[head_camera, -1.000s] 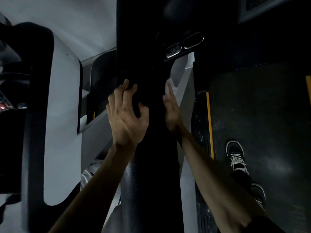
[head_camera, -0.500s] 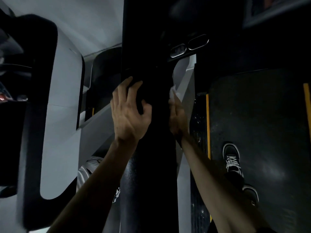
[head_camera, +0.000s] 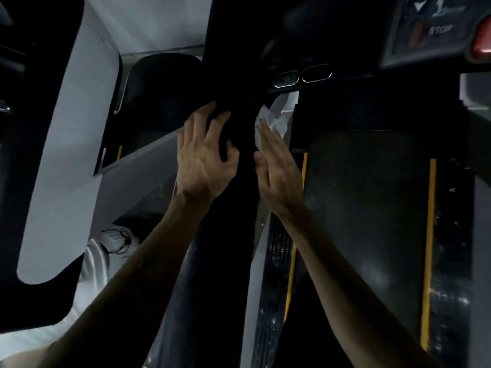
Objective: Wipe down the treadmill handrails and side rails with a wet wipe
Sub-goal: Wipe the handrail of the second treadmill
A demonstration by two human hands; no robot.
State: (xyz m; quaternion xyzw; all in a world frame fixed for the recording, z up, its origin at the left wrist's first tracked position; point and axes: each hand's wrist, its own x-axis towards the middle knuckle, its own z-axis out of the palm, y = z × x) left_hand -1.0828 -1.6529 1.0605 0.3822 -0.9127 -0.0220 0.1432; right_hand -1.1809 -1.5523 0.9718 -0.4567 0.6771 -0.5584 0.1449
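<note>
1. The handrail (head_camera: 239, 181) is a broad, smooth black bar running from the bottom of the view up between both hands; its surface is so dark that its finish is hard to read.
2. The left hand (head_camera: 204, 160) lies on the rail's left face, fingers spread and slightly bent, thumb curled toward the rail's front. It grasps nothing else.
3. The right hand (head_camera: 279, 168) lies flat against the rail's right face, fingers straight and together, pressing the wet wipe (head_camera: 268, 120) to the rail.
4. The wipe is white, thin and crumpled, bunching out beyond the right fingertips.
5. Above the wipe sit two oval, chrome-rimmed buttons (head_camera: 303, 75) on the dark console underside.
6. Right of the right hand lies the matte, dark grey treadmill belt (head_camera: 366, 208), edged by yellow stripes (head_camera: 429, 248).
7. Left of the left hand stands a pale grey, rounded upright panel (head_camera: 69, 155) with a black border. The room is dim.
</note>
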